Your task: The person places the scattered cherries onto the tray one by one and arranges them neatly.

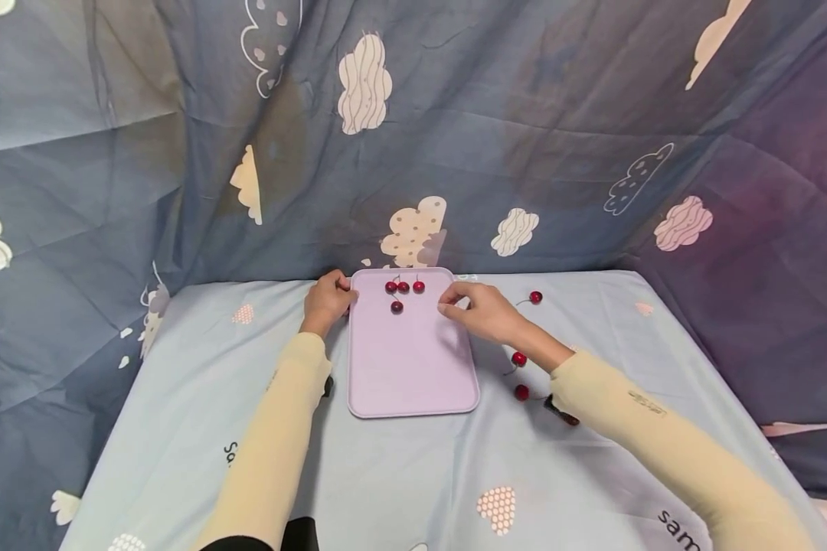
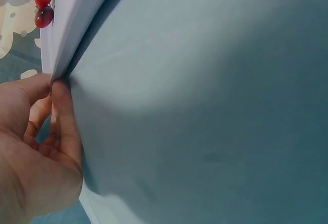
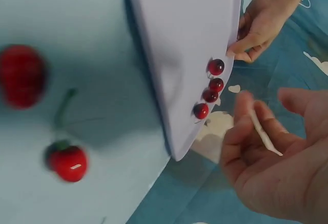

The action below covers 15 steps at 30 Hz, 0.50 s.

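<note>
A pale purple rectangular tray (image 1: 413, 360) lies on the cloth with several dark red cherries (image 3: 202, 111) near its far edge. My left hand (image 1: 327, 301) pinches the tray's left rim near the far corner, thumb and fingers on it (image 2: 46, 147). Over the tray's right rim hangs my right hand (image 1: 485, 310), fingers loosely bent and the thumb apart from them (image 3: 271, 152). No cherry shows in it. A narrow pale strip appears between its fingers in the right wrist view; I cannot tell what it is.
Three stemmed cherries lie on the light blue cloth right of the tray: one far back (image 1: 535, 297), one under the right forearm (image 1: 519, 359), one nearer (image 1: 521, 392) beside the dark wrist device (image 1: 560, 411). A dark patterned curtain (image 1: 455, 153) rises behind the table.
</note>
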Motion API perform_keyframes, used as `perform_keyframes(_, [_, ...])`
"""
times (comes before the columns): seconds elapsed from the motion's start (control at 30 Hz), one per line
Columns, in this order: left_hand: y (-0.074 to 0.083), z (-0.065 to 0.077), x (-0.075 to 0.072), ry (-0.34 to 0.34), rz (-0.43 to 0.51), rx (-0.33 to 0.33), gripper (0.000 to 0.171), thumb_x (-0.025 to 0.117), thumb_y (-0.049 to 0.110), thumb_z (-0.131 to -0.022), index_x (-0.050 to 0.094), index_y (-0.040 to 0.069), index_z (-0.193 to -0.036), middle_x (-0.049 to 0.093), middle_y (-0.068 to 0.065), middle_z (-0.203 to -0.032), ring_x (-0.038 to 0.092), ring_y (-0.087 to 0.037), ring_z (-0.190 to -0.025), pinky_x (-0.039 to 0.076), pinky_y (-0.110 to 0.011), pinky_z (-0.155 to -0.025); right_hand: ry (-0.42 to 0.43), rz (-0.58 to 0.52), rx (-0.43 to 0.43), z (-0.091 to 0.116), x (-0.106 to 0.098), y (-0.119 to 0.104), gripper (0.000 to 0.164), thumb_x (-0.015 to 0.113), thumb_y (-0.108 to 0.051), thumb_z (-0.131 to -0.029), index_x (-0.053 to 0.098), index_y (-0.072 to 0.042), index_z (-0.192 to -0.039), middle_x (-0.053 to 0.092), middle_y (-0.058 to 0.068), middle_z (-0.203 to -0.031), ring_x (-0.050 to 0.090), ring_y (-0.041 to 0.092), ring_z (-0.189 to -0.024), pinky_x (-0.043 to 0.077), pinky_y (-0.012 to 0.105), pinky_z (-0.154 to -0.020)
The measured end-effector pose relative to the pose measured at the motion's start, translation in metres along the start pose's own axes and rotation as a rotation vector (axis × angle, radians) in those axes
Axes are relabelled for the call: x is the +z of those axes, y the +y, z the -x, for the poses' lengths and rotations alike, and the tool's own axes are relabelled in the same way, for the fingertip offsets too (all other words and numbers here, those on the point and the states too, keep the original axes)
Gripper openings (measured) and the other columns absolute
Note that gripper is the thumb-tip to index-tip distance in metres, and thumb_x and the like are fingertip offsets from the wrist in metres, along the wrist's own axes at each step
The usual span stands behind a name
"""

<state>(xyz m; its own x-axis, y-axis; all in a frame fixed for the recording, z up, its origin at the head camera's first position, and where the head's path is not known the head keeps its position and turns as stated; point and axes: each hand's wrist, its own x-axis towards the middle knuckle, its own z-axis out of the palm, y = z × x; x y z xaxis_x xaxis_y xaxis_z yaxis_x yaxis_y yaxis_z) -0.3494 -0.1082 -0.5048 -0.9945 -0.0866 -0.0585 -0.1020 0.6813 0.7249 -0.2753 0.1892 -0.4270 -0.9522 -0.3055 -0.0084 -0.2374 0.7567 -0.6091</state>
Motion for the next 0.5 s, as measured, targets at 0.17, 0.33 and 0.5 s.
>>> perform_keyframes(0.17, [-0.005, -0.003, 0.001, -0.003, -0.015, -0.018, 0.017, 0.071, 0.024, -0.097, 0.059, 0.013, -0.096, 0.072, -0.011, -0.083, 0.070, -0.028, -0.081, 0.049, -0.041, -0.089, 0.020, -0.153, 0.052, 0.032, -0.003, 0.020, 0.018, 0.067, -0.031, -0.104, 0.075, -0.016, -0.112, 0.075, 0.007, -0.115, 0.071, 0.033, -0.068, 0.055, 0.031, -0.063])
perform_keyframes(0.33, [-0.005, -0.002, 0.002, -0.012, -0.012, -0.026, 0.017, 0.071, 0.024, -0.097, 0.058, 0.012, -0.097, 0.071, -0.010, -0.083, 0.070, -0.029, -0.082, 0.048, -0.041, -0.088, 0.007, -0.164, 0.095, 0.061, -0.006, 0.056, 0.017, 0.068, -0.022, -0.104, 0.077, -0.016, -0.117, 0.075, 0.003, -0.122, 0.068, 0.026, -0.075, 0.055, 0.029, -0.065])
perform_keyframes(0.5, [0.001, -0.002, 0.002, -0.009, -0.014, -0.012, 0.016, 0.069, 0.023, -0.098, 0.058, 0.012, -0.099, 0.071, -0.011, -0.084, 0.070, -0.031, -0.086, 0.048, -0.043, -0.090, 0.055, -0.096, 0.069, 0.082, -0.016, 0.093, 0.018, 0.072, -0.009, -0.099, 0.082, -0.021, -0.109, 0.076, 0.002, -0.118, 0.069, 0.018, -0.089, 0.057, 0.026, -0.073])
